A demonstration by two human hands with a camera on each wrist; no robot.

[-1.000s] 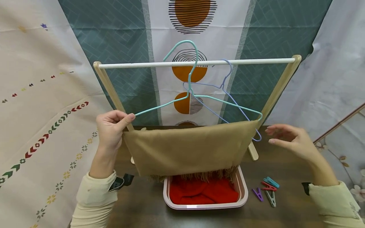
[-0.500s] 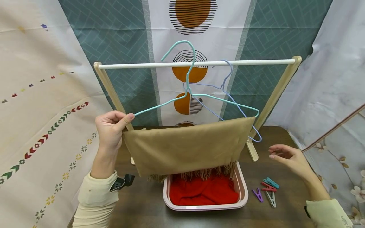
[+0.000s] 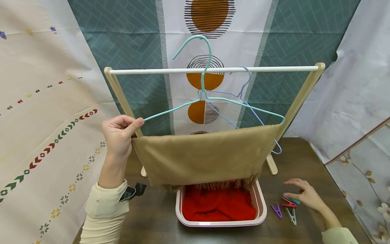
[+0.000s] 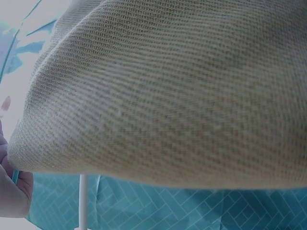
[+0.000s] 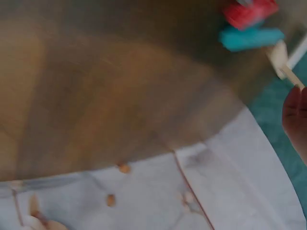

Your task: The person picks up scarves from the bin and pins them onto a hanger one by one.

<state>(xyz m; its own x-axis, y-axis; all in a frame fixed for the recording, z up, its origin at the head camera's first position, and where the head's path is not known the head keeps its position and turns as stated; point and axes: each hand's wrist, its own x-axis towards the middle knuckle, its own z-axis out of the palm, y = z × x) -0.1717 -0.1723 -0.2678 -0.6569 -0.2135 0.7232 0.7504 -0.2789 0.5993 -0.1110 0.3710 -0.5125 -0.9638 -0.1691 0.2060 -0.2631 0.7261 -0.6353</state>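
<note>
In the head view my left hand (image 3: 118,134) pinches the left arm of a mint-green hanger (image 3: 243,104). Draped over that hanger is a tan fringed scarf (image 3: 207,154). The hanger's hook rises in front of the white rail and does not hang on it. My right hand (image 3: 307,196), fingers loosely bent and apart, reaches over several clothespins on the table. Its fingertips overlap the teal clothespin (image 5: 249,38); a red clothespin (image 3: 288,203), a purple clothespin (image 3: 277,211) and a grey clothespin (image 3: 291,216) lie close by. Beige fabric covers most of the left wrist view.
A pink basket (image 3: 220,224) with red cloth (image 3: 216,205) stands below the scarf. Behind is a wooden drying rack with a white rail (image 3: 146,72), from which a blue hanger (image 3: 257,117) hangs. Patterned curtains enclose the dark brown table (image 3: 152,217).
My right hand has come down from beside the scarf's right end to the clothespins. My left hand keeps its grip on the mint-green hanger, whose right end swung slightly.
</note>
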